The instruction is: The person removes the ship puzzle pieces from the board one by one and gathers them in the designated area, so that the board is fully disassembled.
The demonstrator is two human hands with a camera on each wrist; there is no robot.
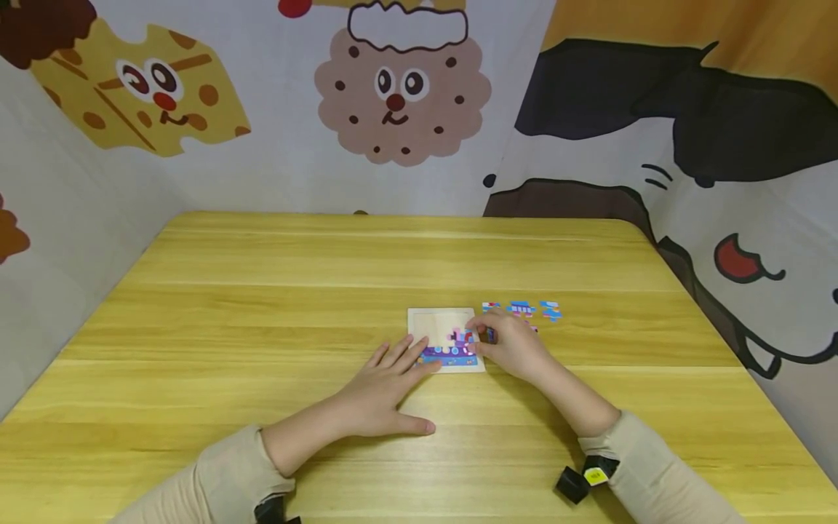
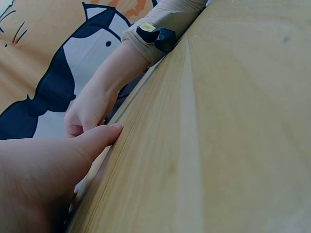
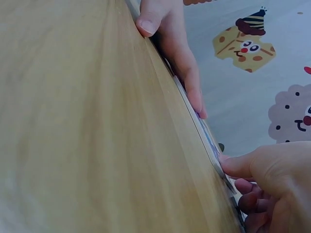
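Observation:
A small square jigsaw puzzle board (image 1: 440,320) with a pale rim lies on the table, its lower part covered with purple and blue pieces. My left hand (image 1: 386,389) is spread flat, its fingers resting over the board's left side and lower left corner, the thumb on the table. At the board's right edge my right hand (image 1: 513,346) has thumb and index finger around a puzzle piece (image 1: 468,338) with red on it; the other fingers curl under. In the right wrist view the right thumb (image 3: 238,165) touches the board's edge, and the piece is hidden there.
Several loose puzzle pieces (image 1: 521,308) lie just right of the board, some partly behind the right hand. The wooden table (image 1: 262,291) reaches back to a cloth printed with cartoon figures (image 1: 402,94). Each sleeve cuff bears a black wrist device (image 1: 576,484).

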